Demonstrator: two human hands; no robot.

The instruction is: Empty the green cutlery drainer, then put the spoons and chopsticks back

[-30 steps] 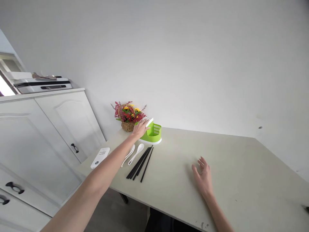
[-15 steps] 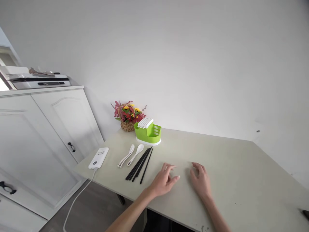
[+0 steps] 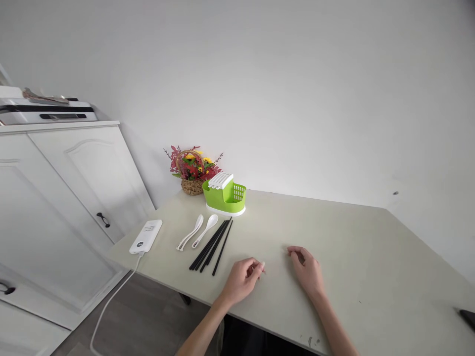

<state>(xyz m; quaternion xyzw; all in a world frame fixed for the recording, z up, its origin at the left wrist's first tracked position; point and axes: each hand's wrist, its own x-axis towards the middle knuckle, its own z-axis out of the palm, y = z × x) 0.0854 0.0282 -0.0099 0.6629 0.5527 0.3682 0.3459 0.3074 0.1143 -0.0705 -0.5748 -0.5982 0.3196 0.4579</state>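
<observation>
My left hand (image 3: 242,279) rests low over the table, its fingers curled in with the thumb against them and nothing visible in it. My right hand (image 3: 308,271) is to its right, fingers bent and thumb near the fingertips, also holding nothing that I can see. Several black chopsticks (image 3: 211,248) lie in a loose bundle left of my left hand, with one chopstick (image 3: 222,248) slightly apart. Beside them are a white spoon (image 3: 206,230) and a nested pair of white spoons (image 3: 190,233). A green utensil holder (image 3: 218,201) with a white slotted top stands behind.
A flower basket (image 3: 193,186) stands at the table's back left corner. A white power bank (image 3: 146,237) with a cable (image 3: 116,295) lies near the left edge. White cabinets (image 3: 92,183) flank the table (image 3: 356,247). A dark object (image 3: 468,316) sits at the right edge.
My left hand has curled its fingers and drawn slightly back to the left. The right hand's fingers have come closer to its thumb. The view has shifted slightly; the tableware lies as before.
</observation>
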